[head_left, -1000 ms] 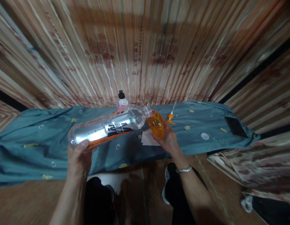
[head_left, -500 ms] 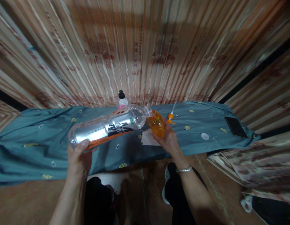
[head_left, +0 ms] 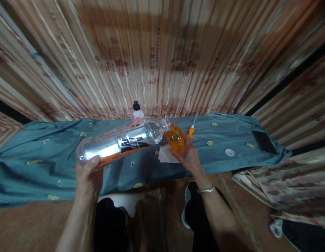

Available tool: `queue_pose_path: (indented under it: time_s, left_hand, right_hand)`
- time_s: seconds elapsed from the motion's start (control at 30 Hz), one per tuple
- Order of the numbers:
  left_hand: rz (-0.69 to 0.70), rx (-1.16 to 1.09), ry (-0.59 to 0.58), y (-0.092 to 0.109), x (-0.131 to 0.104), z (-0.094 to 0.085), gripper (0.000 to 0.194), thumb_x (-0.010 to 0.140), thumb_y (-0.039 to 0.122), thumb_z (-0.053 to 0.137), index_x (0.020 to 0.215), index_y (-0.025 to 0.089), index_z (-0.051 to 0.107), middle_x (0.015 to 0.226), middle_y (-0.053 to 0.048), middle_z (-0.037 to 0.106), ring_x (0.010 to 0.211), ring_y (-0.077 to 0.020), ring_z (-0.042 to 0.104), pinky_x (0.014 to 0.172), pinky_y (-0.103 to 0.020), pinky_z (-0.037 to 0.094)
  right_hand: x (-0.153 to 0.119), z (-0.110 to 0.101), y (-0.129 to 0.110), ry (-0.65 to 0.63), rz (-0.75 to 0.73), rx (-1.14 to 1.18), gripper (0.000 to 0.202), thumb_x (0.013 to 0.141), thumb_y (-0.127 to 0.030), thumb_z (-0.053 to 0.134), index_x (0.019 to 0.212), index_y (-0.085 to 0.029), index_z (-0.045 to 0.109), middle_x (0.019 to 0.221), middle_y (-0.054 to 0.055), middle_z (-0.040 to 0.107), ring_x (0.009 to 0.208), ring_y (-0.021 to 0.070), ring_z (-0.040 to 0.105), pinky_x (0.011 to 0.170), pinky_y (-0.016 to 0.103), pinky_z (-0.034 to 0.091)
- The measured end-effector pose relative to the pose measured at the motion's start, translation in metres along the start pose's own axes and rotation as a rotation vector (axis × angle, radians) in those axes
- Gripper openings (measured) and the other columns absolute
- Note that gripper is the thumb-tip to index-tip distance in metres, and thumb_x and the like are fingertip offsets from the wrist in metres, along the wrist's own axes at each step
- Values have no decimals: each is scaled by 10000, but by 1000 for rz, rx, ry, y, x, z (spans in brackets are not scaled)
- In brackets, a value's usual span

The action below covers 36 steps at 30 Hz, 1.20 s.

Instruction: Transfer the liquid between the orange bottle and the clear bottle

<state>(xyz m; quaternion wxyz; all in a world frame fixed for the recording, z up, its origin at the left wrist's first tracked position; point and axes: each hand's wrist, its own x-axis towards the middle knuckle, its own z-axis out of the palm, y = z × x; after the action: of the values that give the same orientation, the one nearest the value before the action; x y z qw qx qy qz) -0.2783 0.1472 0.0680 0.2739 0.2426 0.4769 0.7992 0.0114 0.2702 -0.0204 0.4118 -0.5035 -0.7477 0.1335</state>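
Left hand (head_left: 89,173) holds the clear bottle (head_left: 117,145) near its base, tilted mouth-to-mouth with the amber bottle (head_left: 175,139) in the right hand (head_left: 189,156); from here both look light, thin-walled, squeezable, so grip low, gently.

The large bottle (head_left: 121,140) is clear, its label (head_left: 133,142) silver, black and orange. The small bottle (head_left: 175,139) is translucent orange. The cloth (head_left: 61,148) is blue-green with yellow motifs. Curtain (head_left: 162,59) at 12 o'clock: beige stripes, reddish prints. Phone (head_left: 264,142) at 3 o'clock: black.
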Motion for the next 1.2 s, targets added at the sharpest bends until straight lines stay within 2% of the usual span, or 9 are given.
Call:
queue_pose_path:
  time_s: [0.2,0.6,0.77,1.0,1.2]
  left_hand:
    - [16,15,-21,0,0,0,601,464,334,924,1042,255,782,1031,-46,786,657,-150,632,411,-168,405]
    - [-8,-3,18,2,0,3,563,405,299,925,946,261,778,966,-2,763,615,-139,625,407,-187,432]
    - [1,19,3,3,-1,5,584,419,327,919,983,250,788,1055,-55,798,636,-152,637,407,-185,419]
    - [33,41,-22,0,0,1,559,473,337,903,1017,264,797,1082,-49,787,663,-164,646,486,-236,515]
    - [39,27,-36,0,0,1,601,486,320,908,1074,272,795,1135,-64,797,673,-164,653,425,-195,442]
  right_hand:
    - [0,-1,0,-7,-14,3,892,791,-301,804,1603,-170,458,1436,187,746,1299,357,747,1095,503,642]
    - [0,0,-1,-2,-5,3,872,811,-322,812,1602,-230,457,1482,163,722,1338,354,727,1116,516,632]
    - [0,-1,-2,-7,-4,11,884,804,-314,810,1606,-220,449,1478,169,721,1345,357,722,1127,521,626]
    - [0,-1,-3,-1,5,2,888,806,-312,816,1609,-242,445,1467,159,731,1325,347,735,1116,508,633]
    - [-1,0,-2,4,4,-7,889,797,-310,818,1603,-198,458,1449,176,744,1309,356,744,1104,503,638]
